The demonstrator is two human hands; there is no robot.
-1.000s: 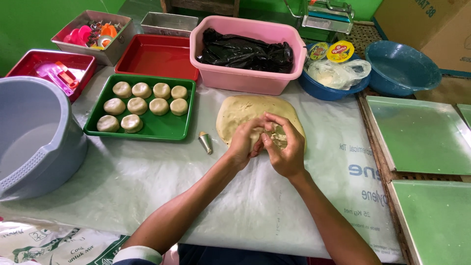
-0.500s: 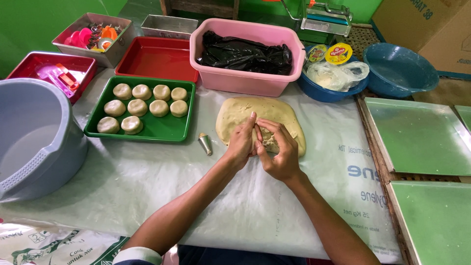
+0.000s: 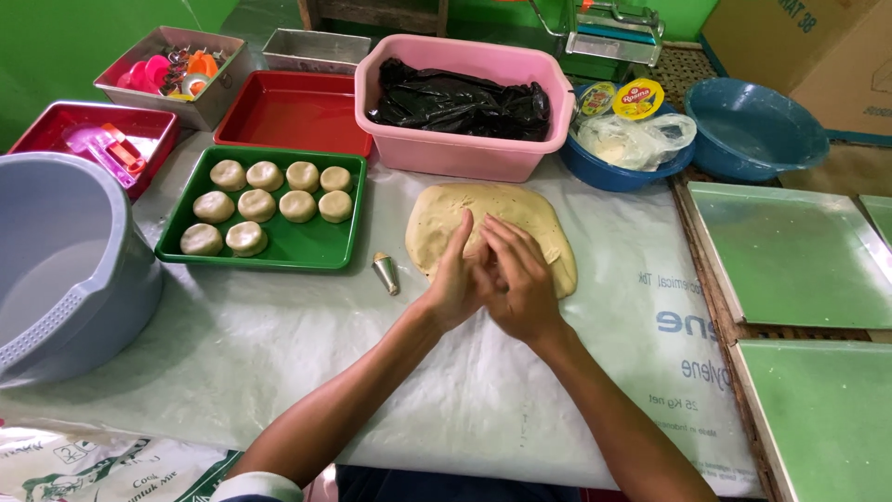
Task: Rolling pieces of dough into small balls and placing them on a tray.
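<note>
My left hand [image 3: 453, 279] and my right hand [image 3: 522, 284] are pressed palm to palm just above the near edge of a flat slab of pale dough [image 3: 516, 209] on the white plastic sheet. The small dough piece between the palms is hidden. A small metal cone [image 3: 385, 272] lies left of my left hand. Further left, a green tray [image 3: 279, 258] holds several round dough balls [image 3: 265, 177] in rows.
A grey basin [image 3: 56, 270] stands at the left edge. Behind the dough are a pink tub [image 3: 465, 153] with a black bag, a red tray [image 3: 293, 112] and two blue bowls [image 3: 753, 125]. Green boards [image 3: 790, 251] lie on the right.
My fingers were pinching a dough piece over the slab; now the hands have closed flat together on it, right hand over the left.
</note>
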